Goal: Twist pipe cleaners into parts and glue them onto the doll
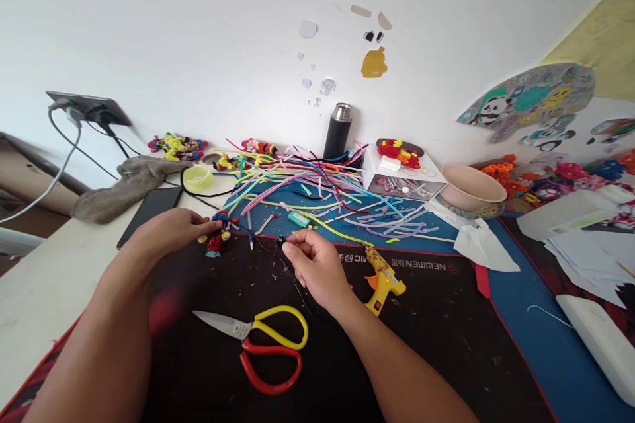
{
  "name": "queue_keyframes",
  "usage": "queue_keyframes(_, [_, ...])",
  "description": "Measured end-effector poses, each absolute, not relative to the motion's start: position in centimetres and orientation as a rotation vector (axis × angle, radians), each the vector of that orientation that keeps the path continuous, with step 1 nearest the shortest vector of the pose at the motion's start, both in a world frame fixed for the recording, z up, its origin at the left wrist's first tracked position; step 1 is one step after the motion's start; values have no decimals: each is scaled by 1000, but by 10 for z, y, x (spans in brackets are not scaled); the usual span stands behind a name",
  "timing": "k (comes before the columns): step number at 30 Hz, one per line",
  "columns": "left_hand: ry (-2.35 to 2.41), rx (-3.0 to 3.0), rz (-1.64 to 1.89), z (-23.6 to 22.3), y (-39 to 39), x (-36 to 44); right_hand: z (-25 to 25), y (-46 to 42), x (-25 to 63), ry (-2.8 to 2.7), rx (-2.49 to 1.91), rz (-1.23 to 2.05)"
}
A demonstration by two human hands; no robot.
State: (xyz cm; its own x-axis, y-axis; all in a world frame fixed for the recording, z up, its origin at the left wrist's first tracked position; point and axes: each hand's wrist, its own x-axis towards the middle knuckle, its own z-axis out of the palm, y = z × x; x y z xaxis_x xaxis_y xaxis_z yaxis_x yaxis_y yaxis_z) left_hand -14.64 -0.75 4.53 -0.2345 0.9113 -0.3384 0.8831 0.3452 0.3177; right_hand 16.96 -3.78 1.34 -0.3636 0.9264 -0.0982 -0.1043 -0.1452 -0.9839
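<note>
My left hand (pixel 181 231) reaches to a small pipe-cleaner figure (pixel 214 242) on the dark mat, its fingertips closed at the figure's blue and red upper part. The figure has a glittery red body and yellow bits at its sides. Between thumb and fingers, my right hand (pixel 312 261) pinches a small shiny black round piece (pixel 281 240); what it is exactly I cannot make out. A thin dark cord (pixel 297 287) runs below it. Scissors (pixel 248 329) with one yellow and one red handle lie spread nearer me. Right of my hand lies a yellow glue gun (pixel 384 281).
Many coloured pipe cleaners (pixel 317 178) spread across the back. Behind them stand a black thermos (pixel 338 132) and a white box (pixel 426 175). A bowl (pixel 473 186) and tissue (pixel 483 248) are at right; yellow-green tape (pixel 197 178) and a phone-like dark slab (pixel 149 211) at left.
</note>
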Motion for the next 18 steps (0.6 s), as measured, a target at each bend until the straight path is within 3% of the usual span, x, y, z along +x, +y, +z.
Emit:
queue_keyframes(10, [2068, 1588, 153, 43, -11, -146, 11, -39, 170, -1367, -1028, 1626])
queue_keyframes(18, [2060, 1362, 618, 30, -28, -160, 13, -41, 171, -1385, -1051, 1607])
